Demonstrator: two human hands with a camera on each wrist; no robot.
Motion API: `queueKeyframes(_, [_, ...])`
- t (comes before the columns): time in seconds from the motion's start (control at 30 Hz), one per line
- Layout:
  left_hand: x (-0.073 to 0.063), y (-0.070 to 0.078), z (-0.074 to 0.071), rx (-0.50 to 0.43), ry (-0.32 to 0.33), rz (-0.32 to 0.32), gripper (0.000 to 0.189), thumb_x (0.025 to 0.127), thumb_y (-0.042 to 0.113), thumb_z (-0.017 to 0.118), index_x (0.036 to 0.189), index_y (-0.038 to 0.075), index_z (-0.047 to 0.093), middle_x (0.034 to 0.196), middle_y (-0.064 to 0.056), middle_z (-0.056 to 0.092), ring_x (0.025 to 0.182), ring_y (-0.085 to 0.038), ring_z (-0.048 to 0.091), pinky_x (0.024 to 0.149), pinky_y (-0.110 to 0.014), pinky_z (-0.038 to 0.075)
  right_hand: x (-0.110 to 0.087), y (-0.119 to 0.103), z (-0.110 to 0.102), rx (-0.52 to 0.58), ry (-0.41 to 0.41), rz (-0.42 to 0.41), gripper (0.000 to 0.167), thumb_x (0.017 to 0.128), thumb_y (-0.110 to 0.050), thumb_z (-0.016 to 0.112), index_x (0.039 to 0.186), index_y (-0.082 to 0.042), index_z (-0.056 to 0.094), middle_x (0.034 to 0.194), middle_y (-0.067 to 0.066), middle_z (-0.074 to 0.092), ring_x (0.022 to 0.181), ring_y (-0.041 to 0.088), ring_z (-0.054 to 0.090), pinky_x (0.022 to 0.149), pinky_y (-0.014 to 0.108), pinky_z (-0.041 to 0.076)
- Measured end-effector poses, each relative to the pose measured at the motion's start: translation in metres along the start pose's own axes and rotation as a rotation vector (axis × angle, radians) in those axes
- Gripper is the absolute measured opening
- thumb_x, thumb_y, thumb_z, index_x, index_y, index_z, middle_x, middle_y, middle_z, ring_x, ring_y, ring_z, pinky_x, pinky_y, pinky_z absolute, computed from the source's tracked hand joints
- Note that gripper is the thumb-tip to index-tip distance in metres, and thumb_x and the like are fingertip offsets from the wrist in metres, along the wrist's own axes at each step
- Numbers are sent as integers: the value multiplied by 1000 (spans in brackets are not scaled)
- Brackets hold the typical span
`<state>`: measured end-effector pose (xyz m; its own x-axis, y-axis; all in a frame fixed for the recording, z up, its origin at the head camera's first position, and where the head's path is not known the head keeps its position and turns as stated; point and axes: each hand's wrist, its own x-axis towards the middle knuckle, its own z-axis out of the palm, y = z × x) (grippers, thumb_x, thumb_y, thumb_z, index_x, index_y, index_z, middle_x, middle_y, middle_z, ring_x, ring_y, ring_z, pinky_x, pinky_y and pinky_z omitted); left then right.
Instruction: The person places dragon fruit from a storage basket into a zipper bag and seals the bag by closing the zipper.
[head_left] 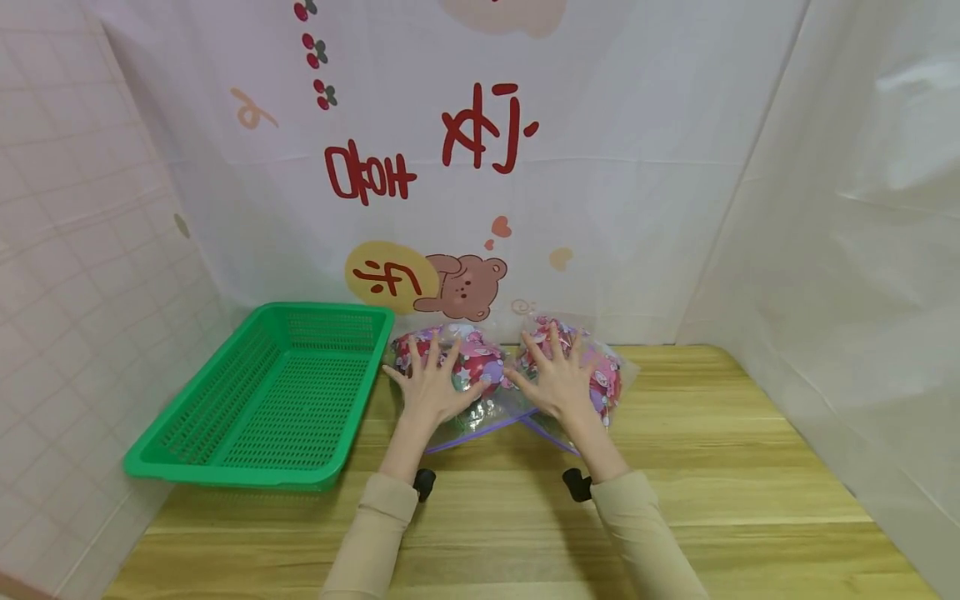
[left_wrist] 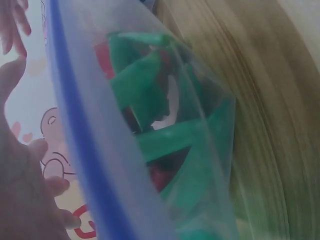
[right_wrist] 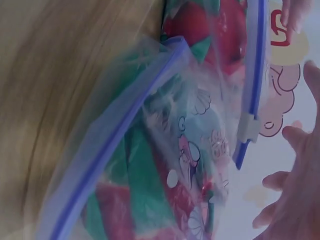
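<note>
Two clear zip bags with pink printed patterns and purple-blue seals lie side by side against the back wall. Over the left bag (head_left: 486, 367) my left hand (head_left: 430, 392) is spread, its fingers straight. My right hand (head_left: 561, 385) spreads over the right bag (head_left: 606, 382) in the same way, thumb toward the other hand. Green strip-like pieces with some red show through the plastic (left_wrist: 170, 135) in the left wrist view. Red and green contents also fill the nearer bag (right_wrist: 145, 185) in the right wrist view, where a white slider (right_wrist: 248, 127) sits on the other bag's seal. Neither hand grips anything.
A green perforated plastic basket (head_left: 352, 433) stands on the wooden table (head_left: 495, 533) at the left. White cloth (head_left: 615, 167) with printed characters and a bear hangs behind. Side walls (head_left: 847, 250) enclose the table at left and right.
</note>
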<state>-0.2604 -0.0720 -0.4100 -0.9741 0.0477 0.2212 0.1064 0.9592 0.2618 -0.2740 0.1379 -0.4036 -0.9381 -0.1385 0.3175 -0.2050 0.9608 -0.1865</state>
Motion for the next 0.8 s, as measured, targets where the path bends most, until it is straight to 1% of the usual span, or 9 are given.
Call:
queueKeyframes(0.03, [1, 0, 0, -3, -13, -12, 89, 78, 78, 44, 152, 36, 16, 162, -9, 9, 147, -44, -1, 99, -83, 3, 0, 0, 0, -10, -25, 17, 75, 84, -73, 42, 149, -36, 28, 160, 15, 13, 140, 57, 3, 97, 84, 11])
queueKeyframes(0.13, [3, -1, 2, -1, -43, -41, 91, 77, 81, 43, 152, 37, 14, 162, -8, 6, 147, -44, -3, 98, -83, 3, 1, 2, 1, -35, -74, 46, 79, 82, -77, 41, 149, -40, 22, 161, 16, 7, 140, 58, -2, 93, 86, 8])
queueKeyframes(0.27, [4, -3, 7, 18, -67, -53, 93, 75, 84, 40, 151, 39, 12, 162, -6, 2, 147, -44, -5, 99, -83, 4, 1, 5, 4, -29, -120, 71, 82, 79, -80, 40, 149, -44, 17, 161, 15, 1, 140, 55, -13, 92, 87, 5])
queueKeyframes(0.37, [5, -3, 9, 30, -66, -54, 94, 74, 85, 40, 151, 39, 11, 162, -6, 2, 147, -44, -5, 99, -83, 4, 0, 6, 7, -21, -123, 76, 82, 79, -81, 39, 148, -45, 17, 161, 14, 0, 139, 55, -14, 90, 87, 3])
queueKeyframes(0.47, [6, -4, 10, 34, -54, -55, 95, 73, 86, 40, 151, 40, 12, 162, -6, 3, 147, -43, -4, 98, -83, 4, 0, 7, 8, -17, -109, 72, 82, 79, -80, 41, 148, -44, 19, 161, 14, 0, 139, 56, -12, 90, 87, 1])
queueKeyframes(0.67, [6, -3, 13, 20, -39, -53, 96, 72, 87, 40, 151, 39, 14, 162, -6, 4, 147, -43, -5, 97, -84, -1, 0, 6, 7, -19, -87, 67, 81, 79, -79, 42, 149, -42, 22, 161, 16, 3, 139, 58, -7, 89, 88, 2])
queueKeyframes(0.8, [6, -2, 14, 40, -34, -49, 96, 71, 87, 39, 151, 40, 14, 162, -6, 3, 147, -43, -3, 98, -83, 1, 0, 6, 7, -22, -90, 63, 81, 80, -79, 42, 149, -42, 21, 161, 16, 4, 140, 59, -3, 89, 88, 3])
